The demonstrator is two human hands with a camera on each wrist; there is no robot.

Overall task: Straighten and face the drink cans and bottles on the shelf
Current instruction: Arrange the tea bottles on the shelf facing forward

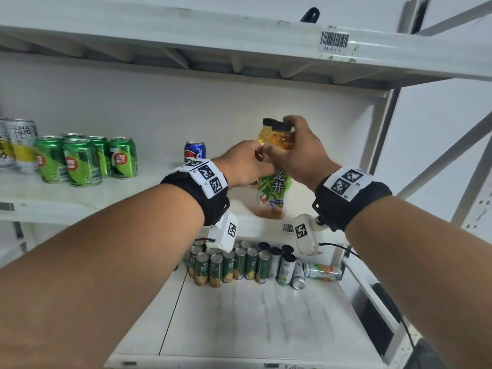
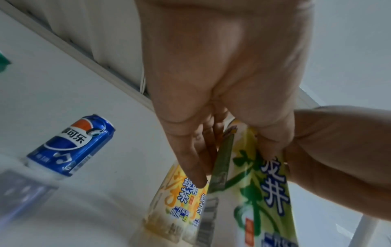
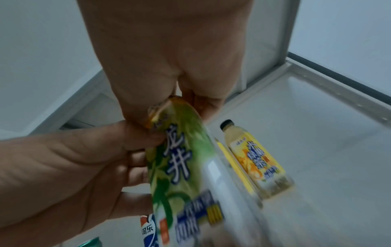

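Both hands hold a green-label tea bottle (image 1: 274,193) near the front edge of the middle shelf (image 1: 80,193). My left hand (image 1: 255,158) wraps its side, thumb on the label (image 2: 266,192). My right hand (image 1: 287,137) grips its upper part, near the black cap (image 1: 282,126). The bottle (image 3: 180,167) is blurred and leans a little. Close behind it stands a yellow-label tea bottle (image 3: 260,165), whose label (image 2: 180,200) my left fingers (image 2: 198,175) touch. I cannot tell whether the green bottle's base rests on the shelf.
A blue Pepsi can (image 1: 195,151) stands left of the bottles. Several green cans (image 1: 85,161) and silver cans (image 1: 18,145) are grouped at the far left. The lower shelf (image 1: 253,328) holds several upright cans (image 1: 239,265) and one lying on its side (image 1: 323,271).
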